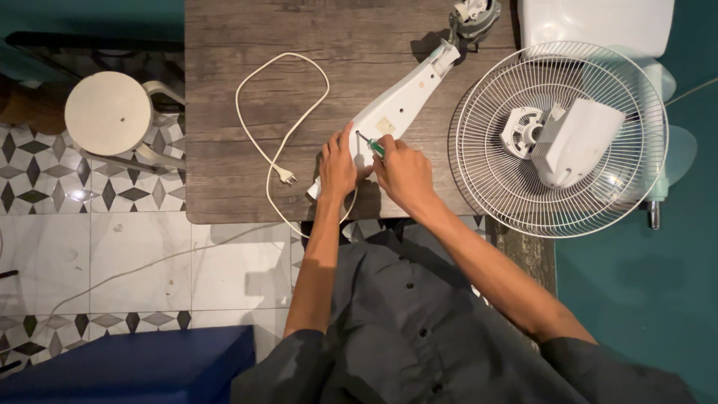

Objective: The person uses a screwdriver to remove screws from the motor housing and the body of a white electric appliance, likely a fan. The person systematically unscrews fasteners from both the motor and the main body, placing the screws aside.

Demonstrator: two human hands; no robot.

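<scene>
I see own dark shirt nearest, both forearms reaching up to wooden table (224,112). Left hand (338,166) lies flat, fingers loosely together, pressing lower end of white fan stand (396,105). Right hand (404,173) just right of stand, fist clamped on green-handled screwdriver (375,147), tip touching stand. Left of stand: white cord (280,112) looped, plug near left hand. Right of stand: wire fan guard (561,138) with white motor housing inside. Beyond stand's far end: grey motor part (475,16). Far left of stand, off table: round stool (108,112).
</scene>
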